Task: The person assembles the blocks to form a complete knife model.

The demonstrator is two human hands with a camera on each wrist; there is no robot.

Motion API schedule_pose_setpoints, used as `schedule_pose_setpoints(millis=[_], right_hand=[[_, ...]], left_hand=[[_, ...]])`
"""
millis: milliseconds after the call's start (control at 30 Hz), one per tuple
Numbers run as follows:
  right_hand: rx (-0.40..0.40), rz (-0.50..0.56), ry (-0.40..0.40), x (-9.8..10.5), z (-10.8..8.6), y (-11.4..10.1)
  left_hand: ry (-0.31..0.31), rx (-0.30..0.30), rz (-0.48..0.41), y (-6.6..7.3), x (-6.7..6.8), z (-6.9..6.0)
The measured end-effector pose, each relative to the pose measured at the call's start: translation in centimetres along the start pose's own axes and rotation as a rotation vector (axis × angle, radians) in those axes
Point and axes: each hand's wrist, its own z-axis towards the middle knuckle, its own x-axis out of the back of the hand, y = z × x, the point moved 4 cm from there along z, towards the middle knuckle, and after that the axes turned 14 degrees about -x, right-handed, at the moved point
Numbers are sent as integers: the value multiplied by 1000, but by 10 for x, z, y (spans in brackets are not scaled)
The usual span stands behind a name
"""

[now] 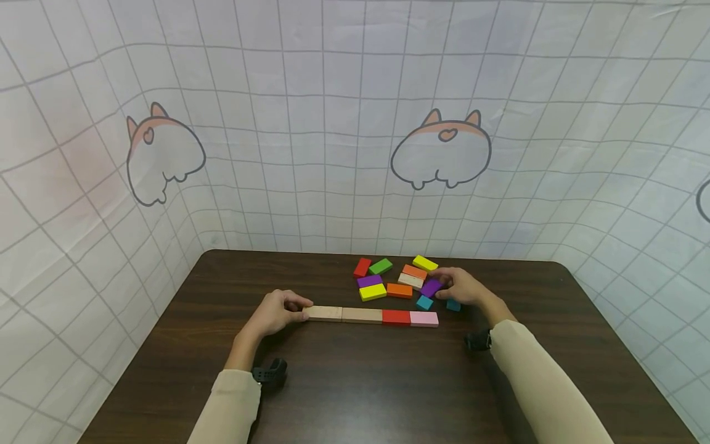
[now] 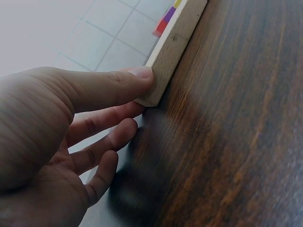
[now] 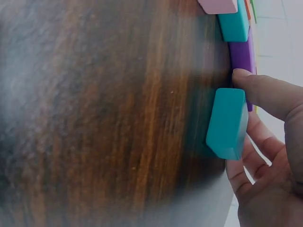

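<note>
A row of blocks lies across the middle of the table: two plain wooden blocks, a red block (image 1: 396, 317) and a pink block (image 1: 424, 319), end to end. My left hand (image 1: 279, 313) pinches the free end of the leftmost wooden block (image 1: 325, 313); in the left wrist view the thumb presses its near face, with other fingers behind. My right hand (image 1: 463, 287) has thumb and forefinger about a purple block (image 1: 431, 288), the thumb touching its end in the right wrist view. The forefinger's contact is hidden there. A teal block (image 3: 228, 124) lies just under that hand, and another teal block (image 1: 424, 303) nearby.
Behind the row lie loose blocks: a yellow block (image 1: 373, 292), an orange block (image 1: 399, 290), a wooden block (image 1: 411, 281), a green block (image 1: 381, 266) and several others. A grid-patterned cloth (image 1: 344, 154) stands around the dark wooden table (image 1: 360, 382).
</note>
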Motion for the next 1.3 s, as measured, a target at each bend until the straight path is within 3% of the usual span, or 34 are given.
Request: schedule_pose_setpoints(millis=[700,1300], right_hand=[[-33,-8,66,7,-4,11],[15,56,177,22,-33,17]], left_hand=[[5,11,-15,1,0,0],[1,8,-13,2,1,0]])
